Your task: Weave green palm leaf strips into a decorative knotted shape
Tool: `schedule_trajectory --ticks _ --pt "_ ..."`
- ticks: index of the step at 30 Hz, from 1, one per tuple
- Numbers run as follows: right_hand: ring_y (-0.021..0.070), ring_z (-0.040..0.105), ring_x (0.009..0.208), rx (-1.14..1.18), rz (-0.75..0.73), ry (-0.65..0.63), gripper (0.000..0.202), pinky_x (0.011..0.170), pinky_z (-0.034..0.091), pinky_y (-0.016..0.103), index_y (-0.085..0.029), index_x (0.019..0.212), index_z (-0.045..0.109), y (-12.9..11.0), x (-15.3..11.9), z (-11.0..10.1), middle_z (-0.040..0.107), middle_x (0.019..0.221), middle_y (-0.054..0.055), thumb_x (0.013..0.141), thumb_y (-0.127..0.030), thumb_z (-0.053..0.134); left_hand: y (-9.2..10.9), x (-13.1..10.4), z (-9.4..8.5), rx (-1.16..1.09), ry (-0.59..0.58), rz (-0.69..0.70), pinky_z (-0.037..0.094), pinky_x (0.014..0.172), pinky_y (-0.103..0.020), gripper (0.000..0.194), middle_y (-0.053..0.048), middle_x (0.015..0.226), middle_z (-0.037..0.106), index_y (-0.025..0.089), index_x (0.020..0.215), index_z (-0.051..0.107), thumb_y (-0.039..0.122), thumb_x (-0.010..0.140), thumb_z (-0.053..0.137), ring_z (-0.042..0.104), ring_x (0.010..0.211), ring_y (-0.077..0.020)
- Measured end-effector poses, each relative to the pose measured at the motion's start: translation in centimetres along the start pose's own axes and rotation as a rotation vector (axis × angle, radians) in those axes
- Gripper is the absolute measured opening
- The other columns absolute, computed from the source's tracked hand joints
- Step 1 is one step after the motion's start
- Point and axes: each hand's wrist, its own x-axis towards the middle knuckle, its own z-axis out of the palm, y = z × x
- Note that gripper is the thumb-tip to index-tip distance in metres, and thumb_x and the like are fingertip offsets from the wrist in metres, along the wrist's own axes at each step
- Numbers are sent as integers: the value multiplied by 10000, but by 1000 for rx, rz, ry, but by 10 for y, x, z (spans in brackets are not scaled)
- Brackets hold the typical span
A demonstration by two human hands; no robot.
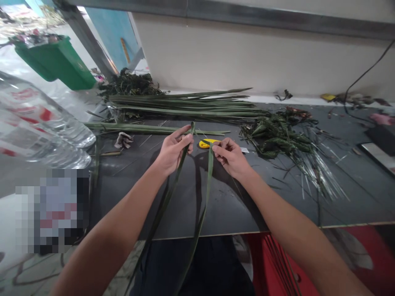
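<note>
Thumb and fingers of the left hand (175, 151) pinch a leaf strip (176, 174), curled at its top and hanging below; the right hand (231, 155) pinches a paler strip (210, 170). Just left of the right hand lies a yellow tool (205, 143). Long leaves (185, 110) lie beyond both hands, a leaf pile (274, 133) right of the right hand.
</note>
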Motion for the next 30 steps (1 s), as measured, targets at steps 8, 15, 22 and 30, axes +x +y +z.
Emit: schedule_trajectory --ticks 8,15,22,30 --pt "64 502 529 -42 10 -25 541 439 349 218 -208 618 422 2 -4 6 673 757 -30 581 -334 947 -10 -2 5 181 -7 12 447 501 -210 441 30 648 611 141 1024 691 347 697 904 576 524 -87" --pt "71 514 539 -30 21 43 566 445 355 221 -210 628 411 1 -1 4 676 759 -27 541 -336 956 -15 -6 10 352 71 161 439 505 -223 367 44 614 597 164 1030 662 356 776 843 588 514 -101" --pt "69 497 528 -66 -11 34 546 447 375 234 -213 632 417 5 0 3 655 738 -32 588 -372 937 -24 -8 11 522 169 308 511 533 -220 266 21 770 659 190 1016 635 298 824 784 640 544 -100" --pt "71 496 534 -97 -23 9 548 436 384 230 -218 626 403 5 -2 5 637 714 -33 618 -378 927 -21 -14 16 504 178 278 591 569 -262 321 -55 1032 725 205 1100 638 317 836 782 685 588 -126"
